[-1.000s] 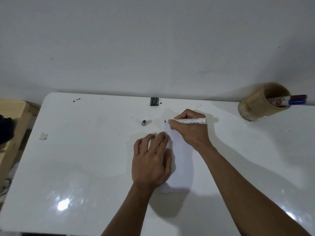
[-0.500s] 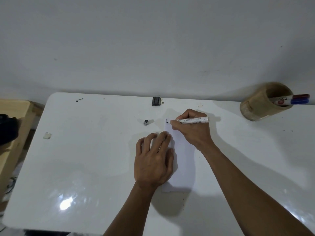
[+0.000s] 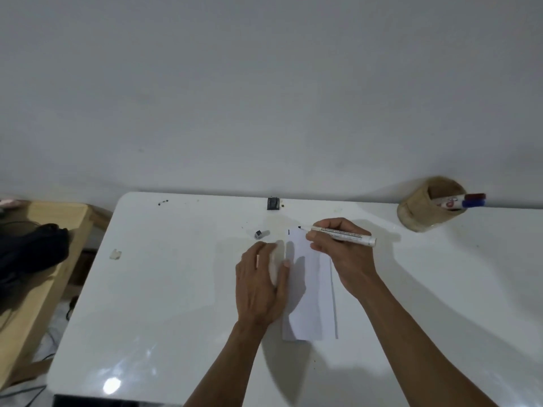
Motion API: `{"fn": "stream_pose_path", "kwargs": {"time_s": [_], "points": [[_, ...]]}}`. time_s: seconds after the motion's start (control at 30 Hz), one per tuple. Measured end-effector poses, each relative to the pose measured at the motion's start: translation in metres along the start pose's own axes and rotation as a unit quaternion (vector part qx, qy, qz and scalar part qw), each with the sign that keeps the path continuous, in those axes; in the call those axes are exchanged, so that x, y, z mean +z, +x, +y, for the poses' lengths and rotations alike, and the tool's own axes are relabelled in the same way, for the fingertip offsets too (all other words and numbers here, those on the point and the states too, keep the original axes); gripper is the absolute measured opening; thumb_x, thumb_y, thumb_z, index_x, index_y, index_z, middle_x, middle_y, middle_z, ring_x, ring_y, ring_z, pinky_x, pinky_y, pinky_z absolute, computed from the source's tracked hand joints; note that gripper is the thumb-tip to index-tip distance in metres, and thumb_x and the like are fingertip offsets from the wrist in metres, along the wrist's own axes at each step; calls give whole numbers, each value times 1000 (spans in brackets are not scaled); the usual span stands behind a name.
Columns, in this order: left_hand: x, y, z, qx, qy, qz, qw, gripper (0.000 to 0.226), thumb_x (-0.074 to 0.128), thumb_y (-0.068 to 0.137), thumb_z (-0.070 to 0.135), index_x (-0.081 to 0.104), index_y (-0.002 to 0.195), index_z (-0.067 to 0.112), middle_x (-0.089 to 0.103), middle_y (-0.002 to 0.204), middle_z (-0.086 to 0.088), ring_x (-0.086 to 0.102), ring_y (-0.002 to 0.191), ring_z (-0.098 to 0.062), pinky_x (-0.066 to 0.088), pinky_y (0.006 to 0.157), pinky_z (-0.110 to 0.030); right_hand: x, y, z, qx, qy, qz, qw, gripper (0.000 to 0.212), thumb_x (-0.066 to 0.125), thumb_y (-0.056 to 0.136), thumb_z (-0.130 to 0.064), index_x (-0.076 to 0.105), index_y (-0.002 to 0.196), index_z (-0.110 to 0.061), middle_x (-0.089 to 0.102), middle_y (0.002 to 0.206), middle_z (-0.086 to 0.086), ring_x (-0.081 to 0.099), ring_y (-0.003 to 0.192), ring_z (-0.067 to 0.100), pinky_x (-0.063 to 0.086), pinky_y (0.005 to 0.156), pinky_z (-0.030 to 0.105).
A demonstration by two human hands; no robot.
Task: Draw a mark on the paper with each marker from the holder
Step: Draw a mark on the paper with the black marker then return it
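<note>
Paper [image 3: 311, 289] lies flat on white table [image 3: 176, 289], long side running away from person, short black mark [image 3: 289, 232] near far left corner. Left hand [image 3: 260, 284] rests on paper's left edge, fingers extended, gripping nothing. Right hand [image 3: 343, 254] closed around uncapped marker [image 3: 338, 234], black tip pointing left, just right of mark; contact with paper cannot be told. Small cap [image 3: 259, 234] lies on table left of paper. Holder [image 3: 423, 211] at far right, tipped, red-capped marker [image 3: 470, 197] and blue-capped marker [image 3: 471, 203] sticking out.
</note>
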State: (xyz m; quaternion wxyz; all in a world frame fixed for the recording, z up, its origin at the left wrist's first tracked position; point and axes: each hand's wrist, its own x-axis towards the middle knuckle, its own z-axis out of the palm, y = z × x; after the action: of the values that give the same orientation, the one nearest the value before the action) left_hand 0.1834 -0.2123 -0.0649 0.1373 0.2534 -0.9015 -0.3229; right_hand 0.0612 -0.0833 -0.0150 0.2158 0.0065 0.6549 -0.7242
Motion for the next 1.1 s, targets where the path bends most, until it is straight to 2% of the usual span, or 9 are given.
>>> {"fn": "stream_pose_path", "kwargs": {"time_s": [0.13, 0.23, 0.33, 0.47, 0.53, 0.63, 0.8, 0.93, 1.1], "points": [[-12, 34, 7, -113, 19, -8, 993, 42, 51, 97, 34, 45, 138, 22, 51, 137, -3, 49, 124, -26, 41, 98, -40, 3, -21, -14, -7, 27, 18, 999, 19, 79, 79, 9, 70, 78, -8, 74, 88, 18, 74, 81, 29, 63, 71, 37], [-16, 56, 6, -121, 74, -74, 987, 43, 51, 98, 32, 44, 140, 24, 55, 135, -1, 48, 123, -27, 40, 96, -43, 6, -33, -20, -9, 33, 23, 999, 16, 80, 79, 8, 69, 80, -3, 75, 86, 15, 74, 80, 25, 63, 69, 35], [-14, 67, 1, -106, 97, -96, 985, 25, 49, 99, 26, 62, 119, 17, 64, 121, -4, 52, 114, -29, 43, 87, -41, 11, -41, -24, 0, 38, 29, 999, 13, 79, 79, 9, 71, 82, -1, 76, 85, 9, 71, 79, 21, 61, 69, 33], [-29, 69, 14, -165, -73, -63, 982, 19, 61, 94, 21, 71, 107, 11, 74, 102, -7, 66, 97, -26, 44, 79, -29, 19, -44, -40, 15, 48, 31, 998, 12, 80, 80, 4, 75, 84, -6, 78, 86, 8, 73, 80, 21, 60, 67, 30], [-45, 67, 28, -219, -211, -33, 952, 14, 68, 90, 22, 74, 101, 15, 77, 88, -3, 70, 87, -23, 52, 79, -33, 24, -47, -51, 3, 37, 40, 999, 11, 81, 83, -4, 74, 90, -5, 79, 85, 9, 77, 82, 24, 60, 66, 30], [-71, 57, 50, -289, -434, -12, 853, 10, 70, 90, 19, 75, 93, 10, 76, 85, -5, 71, 83, -25, 59, 76, -39, 32, -56, -68, -36, 9, 58, 998, 14, 81, 85, -12, 72, 92, -5, 80, 80, 9, 79, 78, 24, 61, 63, 28], [-101, 41, 68, -327, -577, -59, 746, 18, 70, 90, 26, 75, 91, 9, 72, 82, -4, 66, 76, -16, 54, 78, -35, 49, -78, -79, -76, -12, 49, 996, 15, 83, 83, -17, 73, 87, -7, 80, 81, 13, 79, 76, 24, 59, 61, 24], [-113, 31, 80, -327, -599, -92, 725, 17, 71, 89, 28, 77, 88, 12, 69, 82, -5, 64, 77, -16, 53, 78, -34, 55, -90, -82, -89, -8, 58, 994, 14, 83, 83, -17, 73, 86, -8, 79, 78, 12, 79, 77, 23, 58, 60, 23], [-113, 26, 85, -309, -589, -91, 741, 15, 72, 88, 26, 77, 89, 12, 70, 82, -5, 65, 77, -16, 53, 77, -35, 54, -94, -80, -86, -22, 70, 994, 14, 83, 82, -17, 74, 86, -8, 80, 79, 10, 79, 78, 24, 59, 60, 23]]}}
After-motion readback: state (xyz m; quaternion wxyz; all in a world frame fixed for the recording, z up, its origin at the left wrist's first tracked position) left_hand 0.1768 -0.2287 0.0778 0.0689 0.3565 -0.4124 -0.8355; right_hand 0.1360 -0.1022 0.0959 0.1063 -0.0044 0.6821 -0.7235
